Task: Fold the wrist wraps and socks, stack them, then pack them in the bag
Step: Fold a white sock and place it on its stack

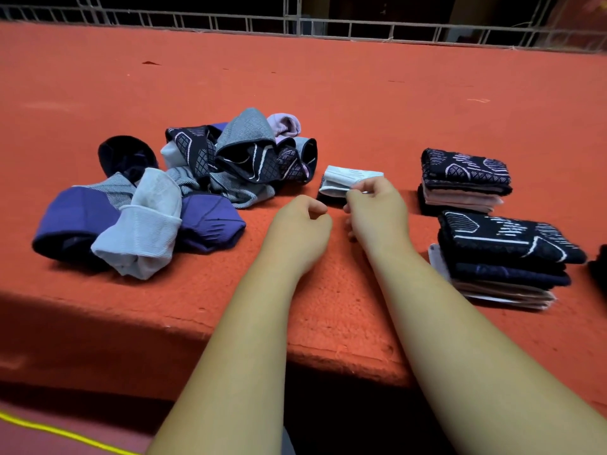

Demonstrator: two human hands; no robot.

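A loose pile of unfolded socks and wrist wraps (pixel 210 172), in purple, grey, white and patterned black, lies on the orange surface at the left. A small folded white piece (pixel 345 180) sits in the middle on a dark folded piece. My right hand (pixel 374 205) pinches its near edge. My left hand (pixel 300 224) hovers just left of it, fingers curled, holding nothing. Two neat stacks stand at the right: a far stack (pixel 466 182) and a nearer, larger stack (pixel 505 257), both topped by black patterned pieces. No bag is in view.
The orange carpeted platform (pixel 328 93) stretches far back to a metal railing (pixel 295 24). Its front edge drops off just below my forearms. A dark object (pixel 599 267) shows at the right frame edge. A yellow cord (pixel 65 433) runs along the floor at bottom left.
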